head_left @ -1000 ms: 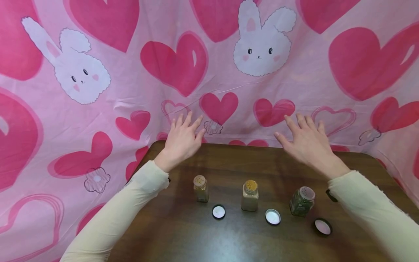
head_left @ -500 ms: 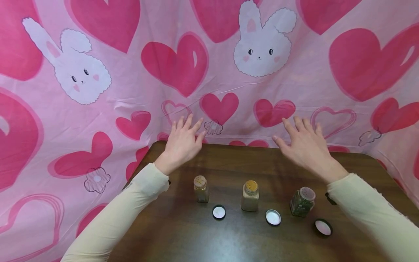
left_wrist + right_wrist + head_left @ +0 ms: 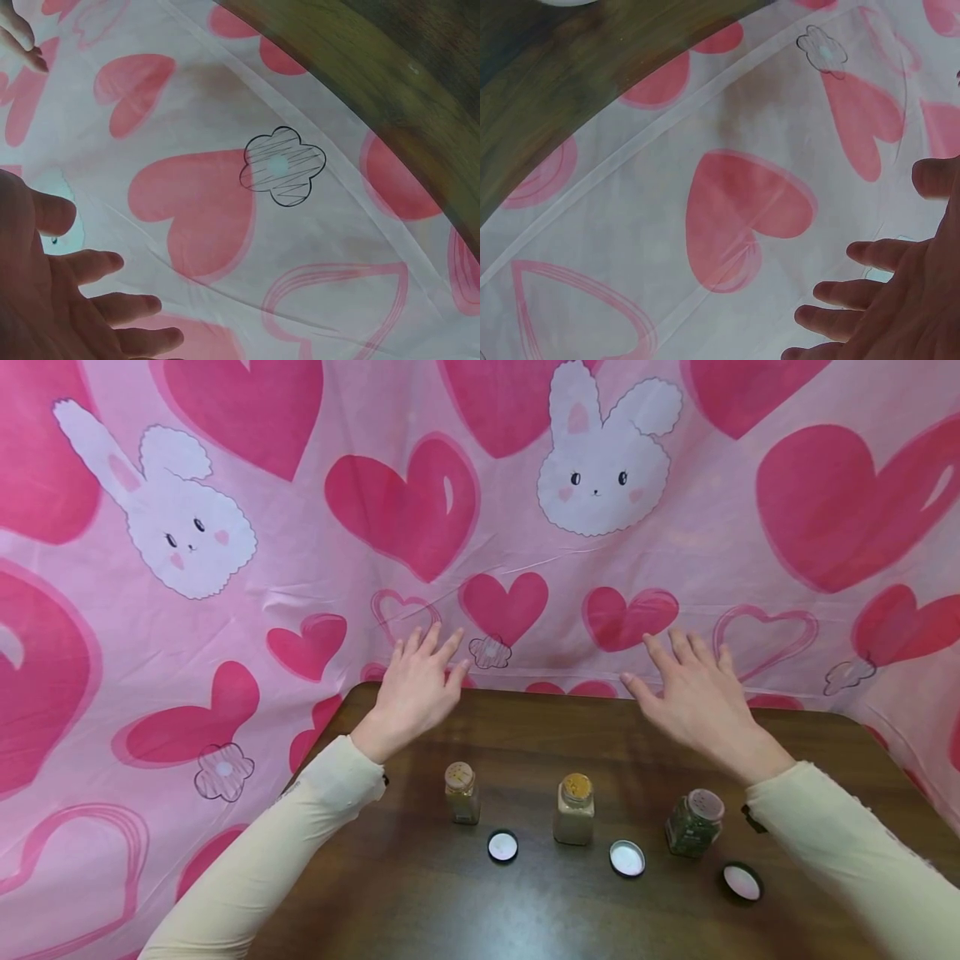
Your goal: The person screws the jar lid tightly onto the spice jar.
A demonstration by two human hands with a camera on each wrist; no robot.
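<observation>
My left hand [image 3: 417, 693] is held up over the far left of the table, fingers spread and holding nothing. Over the far right, my right hand [image 3: 697, 706] hovers the same way, its thumb pointing inward. Three glass spice jars stand uncapped on the table: one with yellowish contents [image 3: 462, 797] on the left, a pale beige one with an orange-yellow top [image 3: 574, 814] in the middle, and one with dark green contents [image 3: 692, 827] on the right. In front of them lie three round dark-rimmed lids, a left one [image 3: 502, 845], a middle one [image 3: 627, 858] and a right one [image 3: 742, 882].
The dark wooden table [image 3: 420, 893] has rounded far corners. Behind it and along both sides hangs a pink cloth [image 3: 322, 552] printed with hearts and rabbits. Both wrist views show mostly this cloth and the table's edge.
My right hand has drifted slightly left and down. The left hand has barely moved. The jars and lids stay where they were on the table.
</observation>
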